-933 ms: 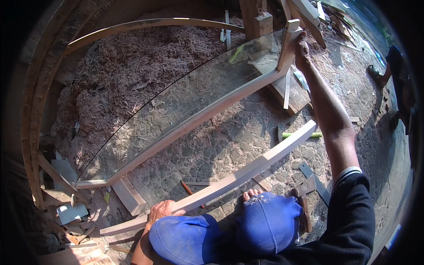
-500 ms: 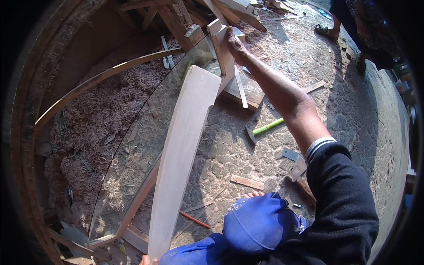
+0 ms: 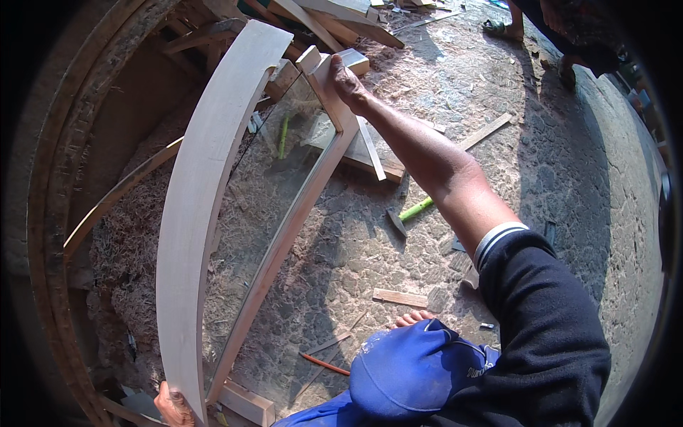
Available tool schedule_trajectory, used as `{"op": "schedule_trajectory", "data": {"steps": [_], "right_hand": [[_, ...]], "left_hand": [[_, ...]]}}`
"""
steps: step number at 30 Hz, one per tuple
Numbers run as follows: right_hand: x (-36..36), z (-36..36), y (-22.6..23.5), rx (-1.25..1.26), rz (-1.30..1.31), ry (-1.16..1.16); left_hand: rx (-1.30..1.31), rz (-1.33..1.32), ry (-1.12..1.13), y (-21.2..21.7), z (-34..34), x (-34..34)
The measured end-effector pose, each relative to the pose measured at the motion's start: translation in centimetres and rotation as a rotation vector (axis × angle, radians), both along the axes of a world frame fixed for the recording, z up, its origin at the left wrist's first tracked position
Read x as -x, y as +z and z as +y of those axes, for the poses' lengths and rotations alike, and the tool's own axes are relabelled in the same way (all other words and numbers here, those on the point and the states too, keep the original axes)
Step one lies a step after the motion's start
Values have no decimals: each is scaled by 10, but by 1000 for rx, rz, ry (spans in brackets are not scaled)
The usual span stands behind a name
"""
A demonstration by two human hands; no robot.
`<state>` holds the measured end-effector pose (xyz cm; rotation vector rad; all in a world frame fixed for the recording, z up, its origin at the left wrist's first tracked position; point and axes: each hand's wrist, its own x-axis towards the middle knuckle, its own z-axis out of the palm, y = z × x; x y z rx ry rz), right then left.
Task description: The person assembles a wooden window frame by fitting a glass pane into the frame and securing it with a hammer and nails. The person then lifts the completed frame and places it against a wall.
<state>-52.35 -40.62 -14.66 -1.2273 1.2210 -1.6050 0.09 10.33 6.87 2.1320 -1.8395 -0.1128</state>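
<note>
So here I've got my right hand (image 3: pixel 346 80) stretched way out, fingers wrapped over the top corner of the wooden frame (image 3: pixel 284 235) with the glass pane (image 3: pixel 267 181) in it, thumb side pressed against the upright end block. My left hand (image 3: pixel 173 406) is down at the bottom edge of view gripping the foot of the long curved board (image 3: pixel 203 206), fingers closed round it as far as I can tell, most of the hand is cut off. The board stands nearly upright, leaning right alongside the frame's left side, over the heap of wood shavings (image 3: pixel 124 242). My take on doing this bit well: keep the frame steady with the far hand so the glass doesn't flex, and swing the board from its base slowly so its curve lines up with the frame edge rather than knocking the pane. The green-handled hammer (image 3: pixel 407 212) is lying on the stone floor (image 3: pixel 541 164) beside my forearm, and my bare toes (image 3: pixel 413 318) poke out near loose offcuts, so I'd watch my footing
</note>
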Motion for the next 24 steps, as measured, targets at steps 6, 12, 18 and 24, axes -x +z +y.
{"op": "schedule_trajectory", "data": {"steps": [6,12,18,24], "right_hand": [[1,-4,-4,68,19,24],[1,-6,-6,45,24,7],[1,-8,-8,126,14,35],[3,-11,-11,131,12,66]], "left_hand": [[10,-211,-50,24,-47,4],[-4,-178,-36,29,-86,5],[-70,-181,-93,34,-118,-8],[-89,-194,-153,41,-133,-16]]}}
